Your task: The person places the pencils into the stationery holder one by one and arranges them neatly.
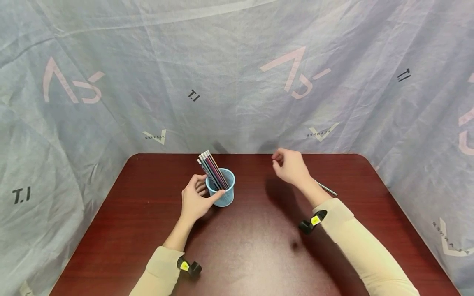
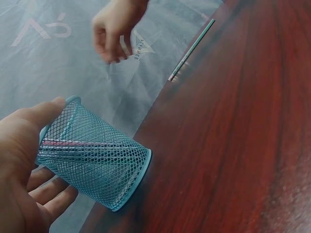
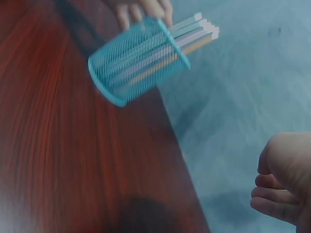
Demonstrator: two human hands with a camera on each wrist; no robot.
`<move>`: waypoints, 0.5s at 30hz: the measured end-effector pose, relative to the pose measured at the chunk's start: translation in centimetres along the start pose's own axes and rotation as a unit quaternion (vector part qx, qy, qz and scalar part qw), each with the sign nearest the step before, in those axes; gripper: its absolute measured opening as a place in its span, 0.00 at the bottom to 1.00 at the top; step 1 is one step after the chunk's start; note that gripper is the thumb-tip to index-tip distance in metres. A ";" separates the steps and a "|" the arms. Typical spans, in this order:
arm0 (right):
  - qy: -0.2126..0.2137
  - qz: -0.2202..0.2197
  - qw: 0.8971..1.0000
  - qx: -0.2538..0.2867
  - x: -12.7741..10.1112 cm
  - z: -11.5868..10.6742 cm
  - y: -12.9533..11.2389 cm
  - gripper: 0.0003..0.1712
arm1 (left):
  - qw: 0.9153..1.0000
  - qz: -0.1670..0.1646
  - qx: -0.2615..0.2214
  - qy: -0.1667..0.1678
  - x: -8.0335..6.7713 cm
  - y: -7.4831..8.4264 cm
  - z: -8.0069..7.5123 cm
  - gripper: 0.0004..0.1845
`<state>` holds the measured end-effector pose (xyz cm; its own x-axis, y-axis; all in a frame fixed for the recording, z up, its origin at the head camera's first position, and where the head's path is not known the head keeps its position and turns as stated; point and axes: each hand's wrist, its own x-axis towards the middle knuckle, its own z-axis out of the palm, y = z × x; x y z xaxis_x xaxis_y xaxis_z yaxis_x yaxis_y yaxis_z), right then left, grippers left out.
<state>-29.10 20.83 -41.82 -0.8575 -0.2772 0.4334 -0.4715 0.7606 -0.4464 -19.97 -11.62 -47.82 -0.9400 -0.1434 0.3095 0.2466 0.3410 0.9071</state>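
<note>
Fingers (image 1: 201, 186) of the left hand (image 1: 194, 201) curl round the blue mesh cup (image 1: 223, 192), thumb on its near side, holding it upright on the bench (image 1: 148, 213) in the head view. A bundle of pencils (image 1: 212, 168) leans out of the cup, away from the person. The right hand (image 1: 290, 166) hangs above the bench to the right of the cup, well apart from it, its fingers loosely curled and gripping nothing. A loose pencil (image 1: 326, 188) lies on the bench further right of the cup, partly hidden behind that wrist.

From the left wrist view, the cup (image 2: 95, 155) sits in the palm's grasp, the loose pencil (image 2: 192, 48) near the bench edge beyond it.

The right wrist view is blurred; the cup (image 3: 136, 58) and pencil ends (image 3: 199, 29) show, and the right fingers (image 3: 272, 194) seem bent with nothing between them.

Judging from this, the leaning bundle loads one side, so a slack hold could tip the cup; the loose pencil could roll off if nudged by the sleeve.
</note>
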 end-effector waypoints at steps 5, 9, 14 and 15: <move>0.005 0.021 0.999 -0.025 -1.5 -0.7 3.1 0.04 | 1.000 -0.017 0.012 -0.009 0.0 0.3 -0.2 0.37; 0.002 0.038 0.999 -0.039 -2.6 -1.4 5.0 0.04 | 1.000 -0.016 0.007 -0.014 -0.1 0.6 -0.2 0.37; 0.003 0.056 0.997 -0.049 -3.7 -2.3 7.0 0.04 | 1.000 -0.001 0.002 -0.016 -0.1 0.6 -0.2 0.36; 0.002 0.059 0.997 -0.052 -4.0 -2.4 7.4 0.05 | 1.000 0.000 0.000 -0.016 -0.1 0.6 -0.2 0.37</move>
<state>-28.70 28.97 -44.94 -0.9045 -0.1801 0.3865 -0.3439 0.8440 -0.4116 -19.68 -11.59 -47.22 -0.9471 -0.1132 0.3002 0.2466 0.3414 0.9070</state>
